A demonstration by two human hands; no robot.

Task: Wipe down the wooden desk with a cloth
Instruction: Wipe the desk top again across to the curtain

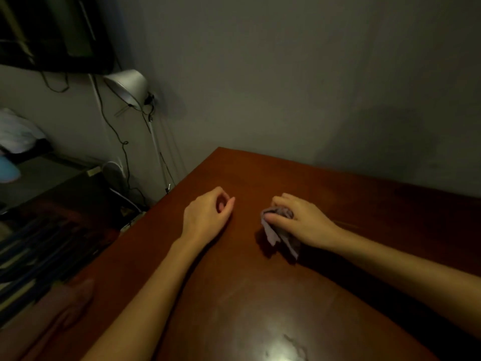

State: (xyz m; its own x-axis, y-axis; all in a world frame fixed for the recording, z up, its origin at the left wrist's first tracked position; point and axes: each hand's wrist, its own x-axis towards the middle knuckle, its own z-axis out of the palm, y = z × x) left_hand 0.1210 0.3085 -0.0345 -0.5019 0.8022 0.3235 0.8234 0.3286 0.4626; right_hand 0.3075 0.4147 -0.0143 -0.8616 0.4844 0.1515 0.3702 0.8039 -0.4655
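Well up and left of my grip I see a lamp (127,86), its shade tilted, on a thin pole against the wall (286,74). Cables (122,144) hang beside it from a dark screen (52,32) higher up. Farther left lies a white pillow (18,131); below it, striped fabric (39,251).

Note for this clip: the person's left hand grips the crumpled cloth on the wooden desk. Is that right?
Not quite. The head view shows the right hand gripping the crumpled cloth on the wooden desk. The left hand lies loosely curled on the desk beside it and holds nothing.
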